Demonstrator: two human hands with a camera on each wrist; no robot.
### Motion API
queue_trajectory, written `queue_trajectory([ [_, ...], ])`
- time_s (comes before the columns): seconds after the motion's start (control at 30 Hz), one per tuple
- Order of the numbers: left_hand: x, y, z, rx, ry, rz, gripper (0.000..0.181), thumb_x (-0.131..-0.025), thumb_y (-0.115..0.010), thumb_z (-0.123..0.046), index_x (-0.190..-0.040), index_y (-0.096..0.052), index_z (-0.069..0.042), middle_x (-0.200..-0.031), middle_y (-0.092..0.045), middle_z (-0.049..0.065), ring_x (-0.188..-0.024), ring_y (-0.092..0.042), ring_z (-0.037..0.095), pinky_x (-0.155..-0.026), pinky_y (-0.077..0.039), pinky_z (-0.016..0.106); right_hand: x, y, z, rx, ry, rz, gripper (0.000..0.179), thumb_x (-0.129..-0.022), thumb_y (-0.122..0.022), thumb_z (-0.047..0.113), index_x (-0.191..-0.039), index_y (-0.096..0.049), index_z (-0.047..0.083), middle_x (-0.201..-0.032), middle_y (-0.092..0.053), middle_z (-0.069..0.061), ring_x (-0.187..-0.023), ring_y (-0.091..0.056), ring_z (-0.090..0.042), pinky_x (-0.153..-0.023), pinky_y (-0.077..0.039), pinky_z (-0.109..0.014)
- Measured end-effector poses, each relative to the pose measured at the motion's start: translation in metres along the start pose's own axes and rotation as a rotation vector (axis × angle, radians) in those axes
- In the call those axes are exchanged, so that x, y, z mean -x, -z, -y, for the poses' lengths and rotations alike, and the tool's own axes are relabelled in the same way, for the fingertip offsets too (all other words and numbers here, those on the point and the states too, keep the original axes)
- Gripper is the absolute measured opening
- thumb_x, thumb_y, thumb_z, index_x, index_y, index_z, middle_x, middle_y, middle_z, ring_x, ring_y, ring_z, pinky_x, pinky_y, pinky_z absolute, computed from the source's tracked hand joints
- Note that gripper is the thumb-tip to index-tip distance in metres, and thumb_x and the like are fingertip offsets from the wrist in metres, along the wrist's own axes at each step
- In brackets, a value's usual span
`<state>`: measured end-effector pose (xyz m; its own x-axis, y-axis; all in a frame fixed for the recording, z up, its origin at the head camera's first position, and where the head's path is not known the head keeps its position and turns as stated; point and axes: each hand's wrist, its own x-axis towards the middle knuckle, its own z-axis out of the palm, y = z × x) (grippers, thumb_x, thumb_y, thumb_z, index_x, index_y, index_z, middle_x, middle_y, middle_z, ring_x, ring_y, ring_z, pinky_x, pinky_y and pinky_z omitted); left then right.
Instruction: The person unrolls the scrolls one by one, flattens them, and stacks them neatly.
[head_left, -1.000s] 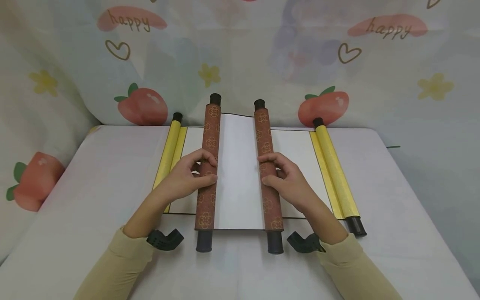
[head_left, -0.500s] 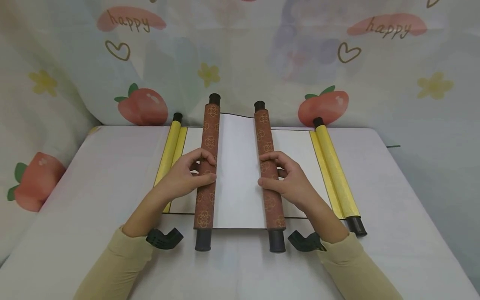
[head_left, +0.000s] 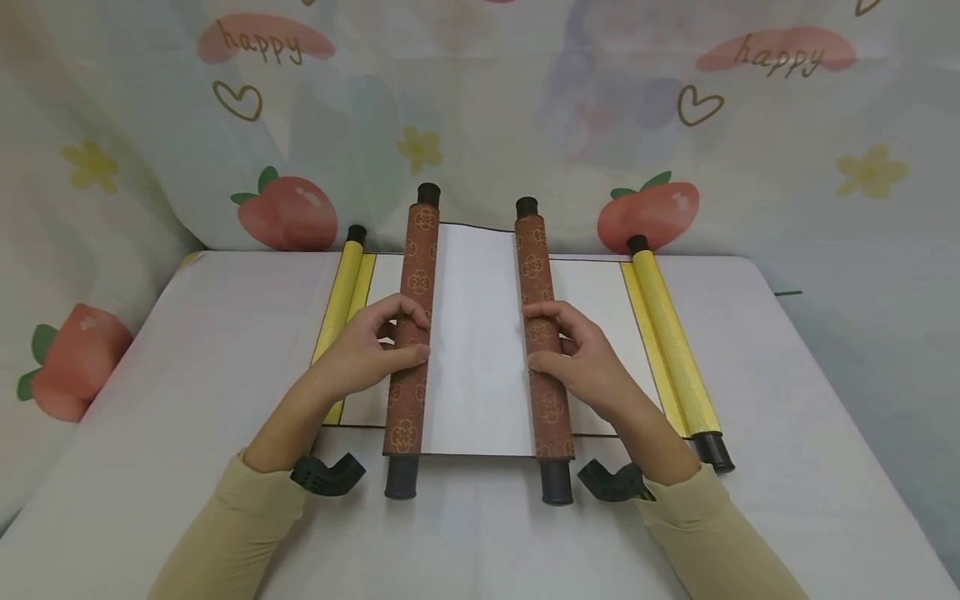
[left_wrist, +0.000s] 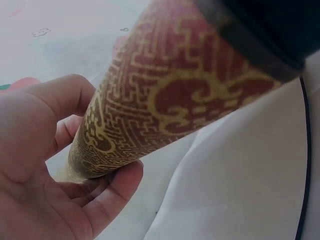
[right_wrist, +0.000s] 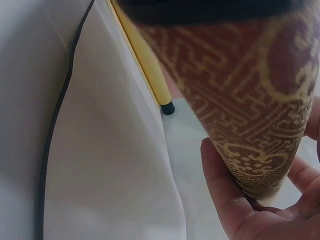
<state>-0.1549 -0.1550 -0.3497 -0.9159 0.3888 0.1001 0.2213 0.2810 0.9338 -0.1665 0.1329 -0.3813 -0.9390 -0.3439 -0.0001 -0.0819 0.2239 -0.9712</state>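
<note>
A red-brown scroll with gold patterns is partly unrolled, with its white paper showing between two rollers. My left hand grips the left roller near its middle, thumb and fingers curled round it. On the other side, my right hand holds the right roller the same way. Both rollers end in black knobs, one dark knob looming large in the left wrist view. Beneath this scroll lies a second, yellow-edged scroll, spread open on the table; its middle is hidden.
The yellow scroll's left roller and right roller rest on the white-covered table. Behind the table hangs a printed cloth with fruit and hearts. Black wrist mounts stick out by both sleeves.
The two red-brown rollers have moved slightly apart, the left one a little leftward and the right one rightward. A bit more white paper shows between them. Both hands keep their hold.
</note>
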Motion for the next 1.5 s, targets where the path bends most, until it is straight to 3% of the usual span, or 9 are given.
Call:
queue_trajectory([
  [0.3, -0.001, -0.001, -0.001, -0.005, -0.005, -0.003, 0.024, -0.080, -0.066, -0.002, -0.101, -0.054, -0.004, -0.104, -0.050, 0.011, -0.081, -0.052, 0.027, -0.064, -0.051, 0.036, 0.001, 0.002, 0.001, 0.007, -0.015, 0.013, 0.054, -0.078, -0.074, 0.018, -0.126, -0.049, 0.018, -0.126, -0.045, -0.007, -0.099, -0.053, -0.030, -0.072, -0.050, -0.040],
  [0.6, -0.003, -0.001, -0.001, -0.009, -0.010, 0.003, 0.024, -0.081, -0.066, -0.002, -0.101, -0.054, -0.004, -0.104, -0.050, 0.010, -0.081, -0.052, 0.027, -0.065, -0.051, 0.036, 0.002, 0.009, 0.001, 0.011, -0.018, 0.006, 0.050, -0.083, -0.064, 0.006, -0.128, -0.047, 0.020, -0.130, -0.044, -0.006, -0.099, -0.053, -0.032, -0.072, -0.050, -0.041],
  [0.87, -0.004, -0.005, 0.000, 0.016, 0.012, 0.035, 0.023, -0.081, -0.065, -0.003, -0.102, -0.054, -0.004, -0.107, -0.049, 0.011, -0.082, -0.050, 0.027, -0.065, -0.050, 0.037, 0.006, 0.013, -0.004, 0.026, -0.037, 0.010, 0.050, -0.083, -0.062, 0.007, -0.129, -0.046, 0.020, -0.128, -0.044, -0.007, -0.101, -0.052, -0.032, -0.072, -0.050, -0.041],
  [1.07, 0.003, -0.006, 0.014, 0.083, 0.042, 0.095, 0.024, -0.082, -0.067, -0.007, -0.102, -0.053, -0.007, -0.107, -0.050, 0.009, -0.088, -0.052, 0.028, -0.069, -0.049, 0.039, 0.016, 0.016, -0.015, -0.003, -0.055, 0.067, 0.051, -0.085, -0.059, 0.005, -0.131, -0.043, 0.019, -0.130, -0.040, -0.010, -0.104, -0.051, -0.033, -0.072, -0.050, -0.042],
  [1.27, 0.004, -0.003, 0.039, 0.109, 0.013, 0.131, 0.027, -0.082, -0.069, -0.017, -0.104, -0.053, -0.014, -0.108, -0.051, 0.007, -0.092, -0.053, 0.027, -0.076, -0.046, 0.042, 0.023, 0.023, -0.019, -0.045, -0.017, 0.103, 0.053, -0.084, -0.054, -0.001, -0.133, -0.041, 0.016, -0.133, -0.037, -0.010, -0.106, -0.050, -0.034, -0.075, -0.050, -0.041],
  [1.5, 0.007, -0.002, 0.035, 0.139, 0.020, 0.138, 0.027, -0.082, -0.069, -0.014, -0.104, -0.053, -0.014, -0.105, -0.050, 0.009, -0.087, -0.051, 0.027, -0.067, -0.048, 0.037, 0.027, 0.028, -0.015, -0.071, 0.007, 0.138, 0.049, -0.087, -0.060, 0.007, -0.132, -0.042, 0.015, -0.132, -0.038, -0.013, -0.106, -0.052, -0.034, -0.075, -0.051, -0.041],
])
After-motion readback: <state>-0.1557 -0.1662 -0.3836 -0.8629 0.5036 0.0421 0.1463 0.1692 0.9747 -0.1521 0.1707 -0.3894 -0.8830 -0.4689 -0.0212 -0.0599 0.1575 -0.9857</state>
